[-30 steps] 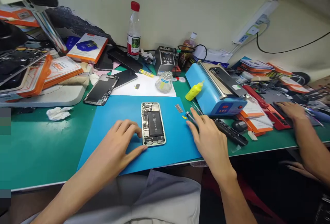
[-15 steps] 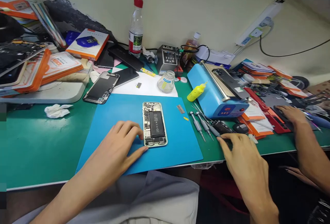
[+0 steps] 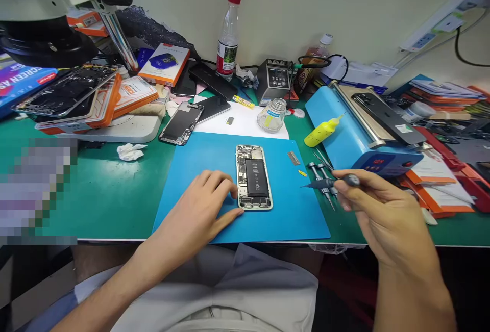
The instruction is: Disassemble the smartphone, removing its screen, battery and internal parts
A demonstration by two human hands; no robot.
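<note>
- Your opened phone (image 3: 257, 176), its black battery showing, lies just right of the frame's centre on the blue mat (image 3: 202, 153).
- Your left hand (image 3: 202, 204) is half open, thumb spread from loosely curled fingers; it touches the phone's lower left corner and left edge without clasping it.
- Your right hand (image 3: 386, 204), right of centre, has its fingers closed on a dark screwdriver (image 3: 325, 184), tip pointing left towards the phone and well apart from it.
- Between that hand and the phone, two grey screwdrivers (image 3: 315, 173) lie beyond the mat's right edge, partly hidden by the one you hold.
- A metal strip (image 3: 294, 158) and a yellow scrap (image 3: 302, 173) sit near the mat's right edge.
- Towards the upper right, the blue heating machine (image 3: 333, 123) bears a dark phone (image 3: 386, 115), with a yellow bottle (image 3: 322, 133) leaning at its left side.
- At upper centre, a glass jar (image 3: 271, 118) stands on white paper (image 3: 245, 124).
- Left of centre, you have a detached screen (image 3: 181, 123) and a crumpled tissue (image 3: 130, 151).
- A microscope (image 3: 46, 21) crowds the upper left.
</note>
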